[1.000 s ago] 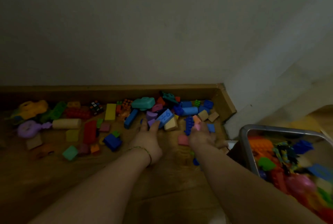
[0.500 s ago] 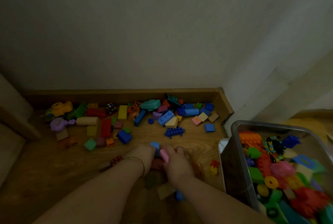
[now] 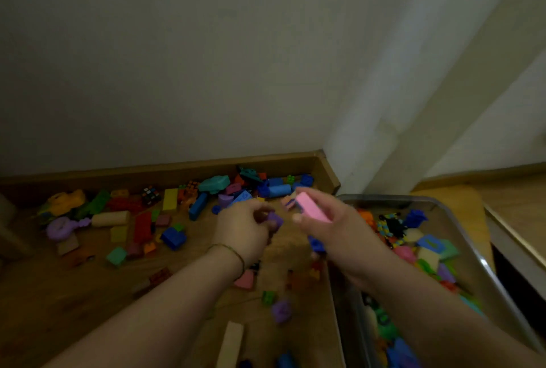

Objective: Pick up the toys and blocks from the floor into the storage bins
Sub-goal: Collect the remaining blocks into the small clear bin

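R hand (image 3: pixel 339 231) pinches pink block (image 3: pixel 313 208), fingers clamped on its end. It is held off the floor (image 3: pixel 74 302), just short of storage bin (image 3: pixel 437 203) rim. L hand (image 3: pixel 242 228) is curled round purple block (image 3: pixel 275 220), also lifted. Risks: early release drops either of the 2 blocks outside the bin; end-only pinch may let pink block pivot out. Bin looks full, so bounce-out is poss.

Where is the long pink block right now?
In the head view, right of centre: the right hand pinches the long pink block in the air, just left of the storage bin.
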